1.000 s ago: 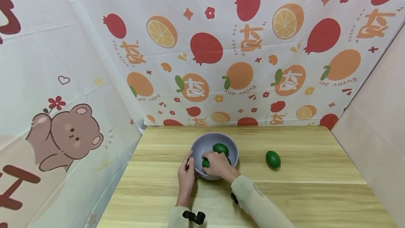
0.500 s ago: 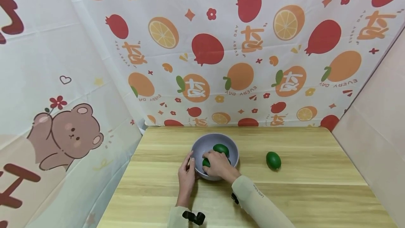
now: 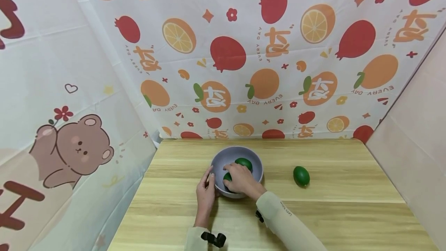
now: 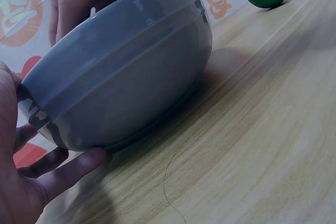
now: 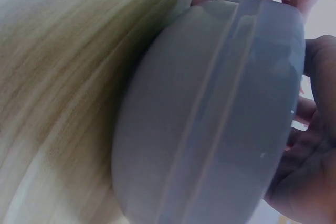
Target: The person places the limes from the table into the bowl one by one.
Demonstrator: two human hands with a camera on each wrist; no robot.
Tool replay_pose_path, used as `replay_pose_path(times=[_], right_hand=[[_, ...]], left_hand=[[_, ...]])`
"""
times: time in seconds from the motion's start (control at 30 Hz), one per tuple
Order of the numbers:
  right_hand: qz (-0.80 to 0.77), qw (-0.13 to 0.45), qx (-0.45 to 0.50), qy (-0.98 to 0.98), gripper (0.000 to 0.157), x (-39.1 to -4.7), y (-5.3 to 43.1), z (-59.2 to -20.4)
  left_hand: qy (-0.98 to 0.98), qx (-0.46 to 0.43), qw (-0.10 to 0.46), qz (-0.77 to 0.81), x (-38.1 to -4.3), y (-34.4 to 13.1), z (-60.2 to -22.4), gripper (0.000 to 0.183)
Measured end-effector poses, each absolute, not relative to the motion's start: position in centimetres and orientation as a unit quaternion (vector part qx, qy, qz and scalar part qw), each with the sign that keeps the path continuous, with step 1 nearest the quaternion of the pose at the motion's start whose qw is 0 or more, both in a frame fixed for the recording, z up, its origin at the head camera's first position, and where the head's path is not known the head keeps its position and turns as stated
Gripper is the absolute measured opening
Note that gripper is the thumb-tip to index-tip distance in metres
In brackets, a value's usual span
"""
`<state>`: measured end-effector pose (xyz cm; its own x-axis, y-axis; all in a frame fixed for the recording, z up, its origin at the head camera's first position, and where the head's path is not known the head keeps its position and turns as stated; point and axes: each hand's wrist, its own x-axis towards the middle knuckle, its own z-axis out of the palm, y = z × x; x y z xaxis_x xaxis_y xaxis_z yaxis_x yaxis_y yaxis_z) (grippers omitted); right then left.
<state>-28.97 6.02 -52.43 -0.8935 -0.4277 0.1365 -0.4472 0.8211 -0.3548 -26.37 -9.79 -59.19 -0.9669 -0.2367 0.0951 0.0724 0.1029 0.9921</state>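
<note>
A grey-purple bowl (image 3: 220,161) stands on the wooden table. My left hand (image 3: 205,193) holds its left side, thumb near the rim and other fingers low against the outer wall (image 4: 121,87). Inside the bowl, my right hand (image 3: 242,180) reaches over the near right rim. Its thumb and fingers are around a green lime (image 3: 227,176), partly covered by the hand. Another lime (image 3: 244,162) lies just beyond the fingers. In the right wrist view the bowl's wall (image 5: 210,108) hides the limes.
A separate lime (image 3: 301,176) lies on the table (image 3: 341,173) right of the bowl. Behind the table hangs a fruit-print cloth (image 3: 230,88). A cloth with a bear print (image 3: 78,146) covers the left side.
My right hand has shifted slightly inside the bowl, its fingers farther over the lime. The green patch beside its knuckles is no longer visible. The left hand and bowl stay put.
</note>
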Motion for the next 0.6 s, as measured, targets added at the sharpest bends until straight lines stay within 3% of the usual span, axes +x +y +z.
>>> replay_pose_path(times=[0.33, 0.6], right_hand=[[0.251, 0.035, 0.213, -0.944, 0.05, -29.3, 7.0, -49.9], [0.268, 0.071, 0.215, -0.937, 0.053, -29.4, 8.6, -47.6]], left_hand=[[-0.719, 0.063, 0.104, -0.684, -26.3, -9.9, -58.9, 0.041], [-0.734, 0.06, 0.098, -0.67, -24.4, -9.6, -55.2, 0.04]])
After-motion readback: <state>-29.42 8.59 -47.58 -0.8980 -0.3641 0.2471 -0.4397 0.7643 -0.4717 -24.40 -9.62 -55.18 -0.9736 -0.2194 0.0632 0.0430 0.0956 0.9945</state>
